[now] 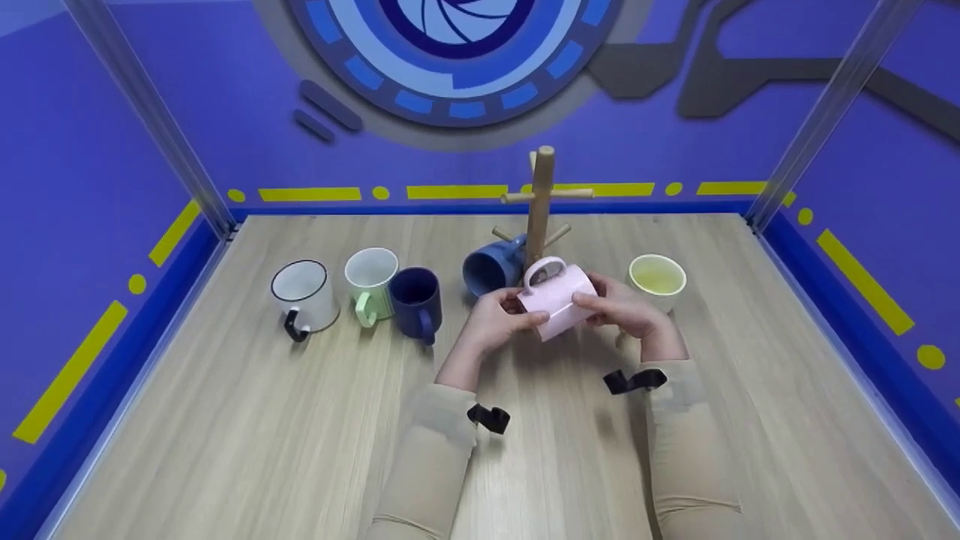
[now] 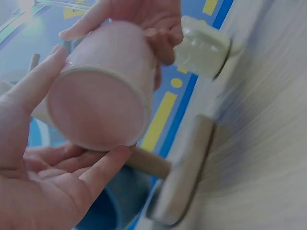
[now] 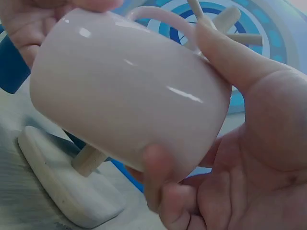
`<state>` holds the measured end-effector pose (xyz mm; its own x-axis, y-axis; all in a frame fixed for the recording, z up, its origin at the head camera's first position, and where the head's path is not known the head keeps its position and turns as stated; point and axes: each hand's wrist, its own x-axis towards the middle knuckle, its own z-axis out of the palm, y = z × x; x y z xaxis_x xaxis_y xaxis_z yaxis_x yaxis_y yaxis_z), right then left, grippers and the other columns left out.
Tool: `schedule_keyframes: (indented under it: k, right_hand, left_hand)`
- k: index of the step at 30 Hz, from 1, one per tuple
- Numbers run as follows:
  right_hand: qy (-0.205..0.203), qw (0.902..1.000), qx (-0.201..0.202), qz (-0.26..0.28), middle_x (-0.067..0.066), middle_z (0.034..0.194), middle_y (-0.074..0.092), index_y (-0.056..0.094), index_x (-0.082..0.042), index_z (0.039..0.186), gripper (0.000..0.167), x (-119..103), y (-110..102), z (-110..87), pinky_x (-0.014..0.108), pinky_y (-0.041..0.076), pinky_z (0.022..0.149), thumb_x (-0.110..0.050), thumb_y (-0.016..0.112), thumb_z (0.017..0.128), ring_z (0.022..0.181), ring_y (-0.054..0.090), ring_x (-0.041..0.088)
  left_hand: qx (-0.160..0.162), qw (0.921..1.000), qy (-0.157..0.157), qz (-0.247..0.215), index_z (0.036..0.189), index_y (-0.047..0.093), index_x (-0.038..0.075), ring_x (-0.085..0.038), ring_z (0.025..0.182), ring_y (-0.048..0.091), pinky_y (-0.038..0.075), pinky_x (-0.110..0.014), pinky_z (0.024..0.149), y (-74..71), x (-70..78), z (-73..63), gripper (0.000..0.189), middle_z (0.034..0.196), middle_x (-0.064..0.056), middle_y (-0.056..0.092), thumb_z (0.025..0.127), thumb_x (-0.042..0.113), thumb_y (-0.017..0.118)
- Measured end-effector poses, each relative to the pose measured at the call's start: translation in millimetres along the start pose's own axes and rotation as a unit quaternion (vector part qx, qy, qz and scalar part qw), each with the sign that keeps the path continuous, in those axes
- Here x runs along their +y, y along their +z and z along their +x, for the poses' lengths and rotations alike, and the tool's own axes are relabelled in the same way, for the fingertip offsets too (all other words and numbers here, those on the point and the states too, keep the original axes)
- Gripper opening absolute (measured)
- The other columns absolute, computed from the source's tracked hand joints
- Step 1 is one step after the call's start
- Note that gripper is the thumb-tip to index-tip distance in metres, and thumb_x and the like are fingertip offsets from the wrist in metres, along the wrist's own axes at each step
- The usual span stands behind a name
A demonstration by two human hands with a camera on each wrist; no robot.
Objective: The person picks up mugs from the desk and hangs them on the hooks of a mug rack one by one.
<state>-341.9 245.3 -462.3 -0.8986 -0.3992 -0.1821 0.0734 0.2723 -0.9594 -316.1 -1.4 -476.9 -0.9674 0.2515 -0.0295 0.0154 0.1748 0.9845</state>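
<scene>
A pink mug (image 1: 559,300) is held up between both hands in front of the wooden mug tree (image 1: 540,202), tilted on its side with its handle upward. My left hand (image 1: 491,322) grips one end of it, with thumb and fingers on opposite sides, and a round end of the mug (image 2: 98,110) faces the left wrist camera. At the other end my right hand (image 1: 626,306) holds the mug's body (image 3: 129,86) between thumb and fingers. Just behind the left hand, a blue mug (image 1: 487,271) leans sideways at the tree, its handle by a lower peg.
To the left stand a white mug with a black handle (image 1: 307,296), a white mug with a green handle (image 1: 373,281) and a dark blue mug (image 1: 415,304). A pale yellow-green mug (image 1: 657,281) is beyond the right hand. Purple panels (image 1: 187,112) surround the wooden tabletop (image 1: 300,450).
</scene>
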Motion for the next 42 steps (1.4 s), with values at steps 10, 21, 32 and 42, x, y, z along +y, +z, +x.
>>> schedule_keyframes:
  k: [10,21,32,42]
  right_hand:
    - [-0.003,0.9976,0.064,0.028,-0.008,0.081,0.059,0.050,0.012,0.133,0.052,9,3,10.7,0.014,0.036,0.053,-0.021,0.065,0.096,0.059,0.044,0.000]
    - [-0.003,0.9954,0.092,0.029,-0.009,0.079,0.056,0.053,0.010,0.128,0.047,16,13,22.2,0.017,0.036,0.053,-0.023,0.066,0.097,0.059,0.043,0.002]
    - [0.007,0.9963,0.085,0.009,-0.004,0.091,0.055,0.044,0.012,0.143,0.064,16,18,26.0,0.018,0.036,0.053,-0.022,0.068,0.095,0.060,0.042,0.003]
    - [0.039,0.9970,0.065,0.010,0.011,0.113,0.057,0.035,0.011,0.150,0.074,18,20,27.9,0.021,0.051,0.063,-0.025,0.070,0.095,0.071,0.057,0.009]
  left_hand:
    - [0.023,0.9951,-0.030,-0.092,0.129,0.060,-0.018,-0.021,0.103,0.070,0.060,-0.031,0.091,17.8,-12.3,7.1,0.047,0.124,-0.031,0.069,0.092,0.007,0.075]
    - [0.053,0.9913,-0.047,-0.111,0.127,0.062,-0.017,-0.015,0.089,0.067,0.060,-0.042,0.093,17.3,-19.8,10.3,0.044,0.121,-0.030,0.071,0.095,0.011,0.073]
    - [0.089,0.9876,-0.009,0.129,0.105,0.076,-0.004,-0.011,0.077,0.058,0.052,-0.023,0.070,10.8,-9.0,2.4,0.031,0.097,-0.014,0.077,0.097,0.026,0.072]
    - [0.241,0.9088,0.117,0.320,0.106,0.071,0.004,-0.027,0.090,0.072,0.059,-0.040,0.079,19.3,26.1,-20.3,0.027,0.097,-0.011,0.072,0.092,0.026,0.078]
